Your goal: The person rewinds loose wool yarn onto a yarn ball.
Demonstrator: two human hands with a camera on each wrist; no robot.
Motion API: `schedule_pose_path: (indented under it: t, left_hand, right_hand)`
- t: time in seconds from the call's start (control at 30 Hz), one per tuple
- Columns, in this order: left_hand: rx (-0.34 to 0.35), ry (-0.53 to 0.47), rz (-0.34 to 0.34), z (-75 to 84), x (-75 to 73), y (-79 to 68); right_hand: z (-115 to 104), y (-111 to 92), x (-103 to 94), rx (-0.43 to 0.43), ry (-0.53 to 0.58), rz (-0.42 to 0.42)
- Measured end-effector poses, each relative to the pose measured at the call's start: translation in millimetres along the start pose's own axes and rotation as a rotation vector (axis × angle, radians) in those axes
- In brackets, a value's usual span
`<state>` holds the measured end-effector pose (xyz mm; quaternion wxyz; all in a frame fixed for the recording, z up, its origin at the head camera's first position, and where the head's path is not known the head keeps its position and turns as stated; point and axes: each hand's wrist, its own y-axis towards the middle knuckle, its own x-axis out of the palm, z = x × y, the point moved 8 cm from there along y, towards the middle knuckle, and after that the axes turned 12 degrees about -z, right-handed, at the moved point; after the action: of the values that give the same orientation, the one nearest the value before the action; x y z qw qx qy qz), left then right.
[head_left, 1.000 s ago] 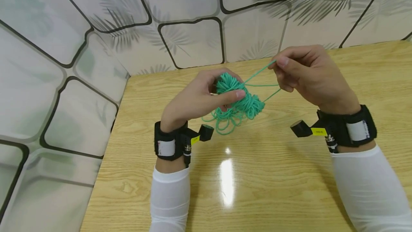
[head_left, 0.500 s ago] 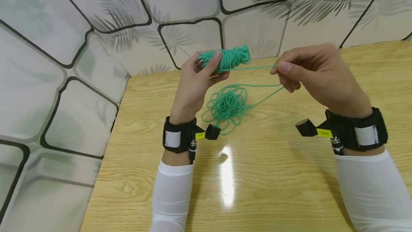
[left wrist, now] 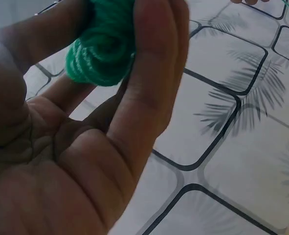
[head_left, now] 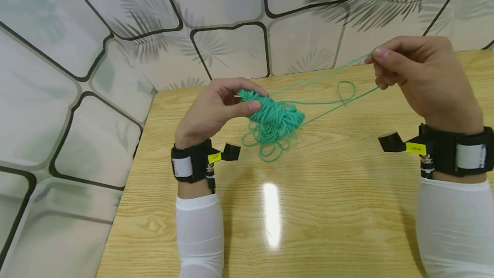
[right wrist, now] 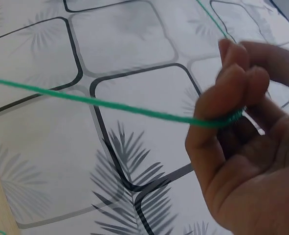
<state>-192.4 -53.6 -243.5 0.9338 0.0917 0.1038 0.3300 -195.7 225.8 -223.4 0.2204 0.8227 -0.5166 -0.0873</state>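
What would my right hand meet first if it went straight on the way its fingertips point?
Beyond the green cord it holds, your right hand would probably meet the patterned wall, though the head view leaves the depth unclear.

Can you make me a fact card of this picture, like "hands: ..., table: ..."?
Left hand: holds a green string bundle
Right hand: pinches a green strand
Second strand: curls round the right hand's fingers
Loose loops: lie on the table, partly hidden by the bundle
Table: light, wood-grained
Wall: pale, with leaves and dark lines
Sleeves: white
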Motion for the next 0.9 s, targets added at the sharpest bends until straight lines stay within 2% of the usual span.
schedule_pose_path:
  t: [0.1,0.2,0.27,0.33,0.43,0.5,0.57,0.63,0.7,0.77,0.83,0.9]
  left_hand:
    - [-0.109,0.141,-0.023,-0.2,3.8,-1.2]
    - [-0.214,0.216,-0.025,-0.8,6.4,-0.9]
    - [-0.244,0.228,-0.03,0.0,7.9,-0.1]
    - [-0.226,0.238,-0.047,2.1,9.3,0.9]
    - [-0.113,0.238,-0.131,9.0,15.5,1.4]
    - [-0.01,0.188,-0.2,14.4,21.0,0.4]
    - [0.09,0.092,-0.247,18.9,25.3,-0.5]
    - [0.183,-0.044,-0.248,22.5,27.5,1.0]
    - [0.272,-0.201,-0.211,25.2,27.7,4.5]
    - [0.356,-0.365,-0.125,27.9,24.9,9.2]
    - [0.419,-0.488,0.012,29.7,18.7,13.0]
    - [0.46,-0.517,0.194,30.2,9.7,14.2]
  right_hand:
    - [-1.2,-0.1,-12.8,-0.072,0.089,0.125]
    - [-4.9,0.2,-21.4,-0.159,0.154,0.21]
    - [-6.4,0.4,-25.2,-0.187,0.18,0.25]
    - [-6.4,1.6,-27.7,-0.205,0.207,0.272]
    - [-2.5,3.6,-30.2,-0.193,0.217,0.301]
    - [2.8,5.7,-29.8,-0.17,0.227,0.306]
    - [9.5,8.0,-26.5,-0.134,0.218,0.287]
    - [18.0,10.6,-18.9,-0.072,0.207,0.227]
    - [26.2,13.1,-8.6,0.0,0.13,0.151]
    - [33.8,13.9,2.1,0.088,0.02,0.069]
    - [40.5,13.5,13.1,0.18,-0.137,-0.028]
    - [45.0,11.4,23.6,0.27,-0.326,-0.142]
